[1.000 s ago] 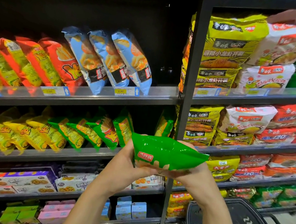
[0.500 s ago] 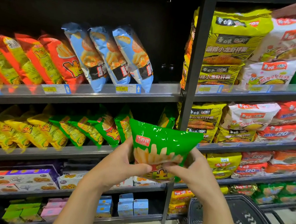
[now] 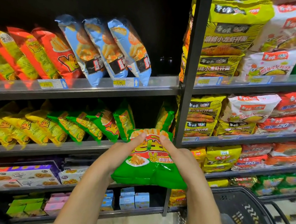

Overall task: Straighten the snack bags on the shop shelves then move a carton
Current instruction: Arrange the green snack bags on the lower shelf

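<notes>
both hands grip a green bag (image 3: 152, 162)
left hand (image 3: 118, 151) and right hand (image 3: 180, 157) pinch its far edge, before the shelf (image 3: 73, 144).

Green snack bag (image 3: 152, 162) held flat, face up, before shelf (image 3: 88, 146) of leaning green bags (image 3: 91, 124).

A shop: price tags (image 3: 119, 82) front shelves (image 3: 158, 86) of snack bags (image 3: 114, 49), shopping basket (image 3: 247, 222) alongside.
</notes>
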A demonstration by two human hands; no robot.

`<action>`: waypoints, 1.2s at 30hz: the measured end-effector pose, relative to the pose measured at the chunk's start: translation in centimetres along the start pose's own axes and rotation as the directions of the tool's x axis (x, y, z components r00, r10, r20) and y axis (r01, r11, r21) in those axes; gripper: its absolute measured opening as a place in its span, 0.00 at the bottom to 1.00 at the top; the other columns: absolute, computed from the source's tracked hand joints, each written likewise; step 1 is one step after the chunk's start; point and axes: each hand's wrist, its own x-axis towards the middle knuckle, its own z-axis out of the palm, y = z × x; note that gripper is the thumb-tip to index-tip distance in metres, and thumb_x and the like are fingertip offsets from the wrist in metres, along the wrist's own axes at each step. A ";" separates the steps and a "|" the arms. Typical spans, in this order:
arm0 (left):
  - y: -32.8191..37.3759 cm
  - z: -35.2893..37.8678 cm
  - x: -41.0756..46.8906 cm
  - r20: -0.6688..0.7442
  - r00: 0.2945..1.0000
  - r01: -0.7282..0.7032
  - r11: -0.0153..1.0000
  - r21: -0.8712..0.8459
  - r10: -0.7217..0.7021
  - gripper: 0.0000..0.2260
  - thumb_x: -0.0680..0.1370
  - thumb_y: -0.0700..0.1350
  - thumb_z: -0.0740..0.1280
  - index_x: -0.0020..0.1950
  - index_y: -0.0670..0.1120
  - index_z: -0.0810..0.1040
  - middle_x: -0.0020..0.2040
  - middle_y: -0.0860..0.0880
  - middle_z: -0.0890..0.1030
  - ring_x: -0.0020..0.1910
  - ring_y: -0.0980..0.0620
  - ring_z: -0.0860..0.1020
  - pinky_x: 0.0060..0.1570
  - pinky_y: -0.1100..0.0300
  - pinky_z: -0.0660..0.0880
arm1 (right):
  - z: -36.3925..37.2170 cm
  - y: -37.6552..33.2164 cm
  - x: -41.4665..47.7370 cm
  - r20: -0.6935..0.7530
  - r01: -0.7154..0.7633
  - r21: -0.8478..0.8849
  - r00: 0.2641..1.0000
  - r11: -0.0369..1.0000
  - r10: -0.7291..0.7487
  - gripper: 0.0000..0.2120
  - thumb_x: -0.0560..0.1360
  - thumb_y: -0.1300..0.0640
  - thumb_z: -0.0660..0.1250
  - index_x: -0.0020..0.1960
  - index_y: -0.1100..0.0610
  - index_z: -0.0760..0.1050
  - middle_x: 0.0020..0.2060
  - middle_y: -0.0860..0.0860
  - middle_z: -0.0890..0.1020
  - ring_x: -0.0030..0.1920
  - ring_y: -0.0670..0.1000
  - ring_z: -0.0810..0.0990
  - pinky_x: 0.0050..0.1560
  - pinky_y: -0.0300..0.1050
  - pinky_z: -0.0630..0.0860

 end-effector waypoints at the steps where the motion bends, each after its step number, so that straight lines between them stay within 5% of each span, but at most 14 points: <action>1: 0.4 0.1 -0.3 -0.010 1.000 0.005 1.000 -0.015 -0.005 0.14 0.79 0.68 0.61 0.55 0.59 0.75 0.70 0.52 0.76 0.71 0.52 0.70 0.77 0.48 0.59 | 0.0 0.0 0.1 0.007 -0.012 -0.001 1.000 1.000 0.012 0.29 0.78 0.32 0.65 0.49 0.59 0.87 0.33 0.45 0.87 0.30 0.39 0.84 0.27 0.31 0.72; 4: 0.4 0.6 -0.1 -0.049 0.999 -0.012 0.997 -0.080 0.008 0.12 0.81 0.65 0.61 0.48 0.59 0.77 0.52 0.58 0.77 0.51 0.59 0.73 0.68 0.54 0.64 | 0.2 -0.2 0.2 0.048 -0.047 0.044 0.998 0.998 0.045 0.31 0.77 0.31 0.64 0.54 0.59 0.86 0.40 0.50 0.89 0.39 0.45 0.88 0.38 0.36 0.78; 6: -0.3 0.4 0.6 -0.082 0.996 -0.025 0.992 -0.123 0.015 0.19 0.79 0.66 0.66 0.58 0.53 0.79 0.50 0.60 0.79 0.44 0.65 0.74 0.58 0.59 0.67 | 0.6 -0.5 0.1 0.080 -0.074 0.141 0.995 0.987 0.064 0.28 0.78 0.32 0.64 0.58 0.55 0.85 0.47 0.52 0.90 0.47 0.51 0.89 0.50 0.46 0.81; 8: -0.7 0.6 1.1 -0.144 0.989 -0.061 0.985 -0.162 0.037 0.39 0.70 0.72 0.73 0.73 0.48 0.75 0.62 0.56 0.83 0.53 0.61 0.80 0.55 0.60 0.72 | 0.9 -0.5 0.2 0.123 -0.117 0.296 0.989 0.948 0.084 0.24 0.79 0.36 0.66 0.61 0.53 0.83 0.52 0.56 0.89 0.54 0.57 0.88 0.62 0.57 0.81; 10: -1.4 0.6 1.6 -0.202 0.977 -0.101 0.977 -0.189 0.062 0.49 0.61 0.76 0.77 0.75 0.52 0.75 0.67 0.52 0.83 0.62 0.53 0.83 0.64 0.51 0.77 | 1.0 -0.2 0.3 0.170 -0.149 0.401 0.982 0.904 0.087 0.23 0.78 0.39 0.70 0.64 0.53 0.82 0.57 0.58 0.87 0.59 0.60 0.86 0.69 0.64 0.76; 12: -1.0 0.9 1.2 -0.194 0.977 -0.126 0.974 -0.188 0.088 0.38 0.62 0.73 0.78 0.67 0.56 0.80 0.61 0.54 0.86 0.58 0.53 0.85 0.64 0.48 0.80 | 1.0 0.4 0.5 0.179 -0.118 0.424 0.983 0.898 0.045 0.24 0.77 0.41 0.72 0.67 0.53 0.80 0.58 0.58 0.87 0.60 0.60 0.86 0.68 0.65 0.77; 14: -0.7 1.0 1.0 -0.189 0.976 -0.148 0.968 -0.201 0.110 0.27 0.68 0.68 0.78 0.61 0.57 0.81 0.57 0.55 0.86 0.51 0.59 0.86 0.54 0.58 0.83 | 1.0 0.8 0.6 0.121 -0.047 0.412 0.993 0.910 -0.004 0.22 0.77 0.44 0.73 0.68 0.51 0.78 0.57 0.56 0.87 0.58 0.59 0.87 0.65 0.63 0.79; 17: -1.3 1.0 1.9 -0.334 0.937 -0.158 0.977 -0.141 0.104 0.44 0.61 0.72 0.79 0.71 0.54 0.73 0.62 0.51 0.82 0.56 0.53 0.85 0.56 0.49 0.84 | 1.2 1.4 1.0 0.035 0.033 0.394 0.998 0.918 -0.051 0.21 0.77 0.46 0.74 0.69 0.49 0.76 0.56 0.54 0.88 0.56 0.57 0.88 0.63 0.63 0.81; 19: -1.5 1.0 2.0 -0.438 0.879 -0.200 0.979 0.028 0.192 0.41 0.67 0.67 0.79 0.75 0.55 0.70 0.65 0.52 0.77 0.57 0.52 0.83 0.56 0.44 0.83 | 1.4 1.8 1.2 -0.071 0.097 0.294 0.994 0.951 -0.079 0.23 0.76 0.46 0.75 0.69 0.48 0.74 0.56 0.50 0.87 0.54 0.53 0.88 0.60 0.61 0.83; 23: -2.0 1.8 2.0 -0.499 0.750 -0.279 0.891 0.358 0.435 0.18 0.78 0.52 0.75 0.66 0.59 0.75 0.63 0.55 0.76 0.52 0.61 0.78 0.45 0.64 0.75 | 2.4 1.9 1.4 -0.286 0.219 -0.065 0.930 0.974 -0.228 0.26 0.78 0.44 0.73 0.72 0.42 0.67 0.55 0.39 0.83 0.55 0.42 0.84 0.58 0.53 0.83; 25: -1.9 2.8 2.2 -0.425 0.794 -0.343 0.898 0.277 0.435 0.12 0.81 0.52 0.71 0.62 0.62 0.75 0.62 0.59 0.79 0.53 0.67 0.78 0.47 0.67 0.76 | 3.0 1.8 1.3 -0.314 0.268 -0.174 0.897 0.948 -0.311 0.29 0.78 0.41 0.72 0.75 0.40 0.63 0.56 0.37 0.82 0.56 0.41 0.82 0.56 0.49 0.81; 28: -1.8 4.1 2.0 -0.310 0.867 -0.375 0.920 0.112 0.391 0.08 0.82 0.56 0.68 0.61 0.64 0.77 0.57 0.62 0.84 0.54 0.66 0.82 0.55 0.55 0.81 | 3.5 1.7 1.2 -0.267 0.315 -0.288 0.880 0.904 -0.392 0.31 0.79 0.38 0.68 0.77 0.37 0.58 0.62 0.39 0.81 0.58 0.44 0.82 0.56 0.51 0.82; 32: -1.9 4.0 2.1 -0.252 0.895 -0.387 0.922 -0.023 0.369 0.18 0.77 0.66 0.70 0.65 0.67 0.74 0.56 0.65 0.84 0.56 0.63 0.83 0.61 0.49 0.80 | 3.4 1.6 0.9 -0.147 0.321 -0.312 0.913 0.894 -0.380 0.31 0.81 0.39 0.64 0.78 0.27 0.52 0.61 0.37 0.82 0.59 0.41 0.82 0.60 0.52 0.82; 36: -1.9 3.1 2.3 -0.305 0.902 -0.364 0.918 -0.157 0.305 0.23 0.73 0.68 0.73 0.65 0.63 0.76 0.56 0.62 0.86 0.57 0.59 0.84 0.64 0.44 0.79 | 2.8 1.4 1.0 -0.082 0.384 -0.240 0.907 0.892 -0.412 0.22 0.83 0.41 0.62 0.73 0.22 0.61 0.58 0.37 0.84 0.58 0.42 0.83 0.59 0.53 0.83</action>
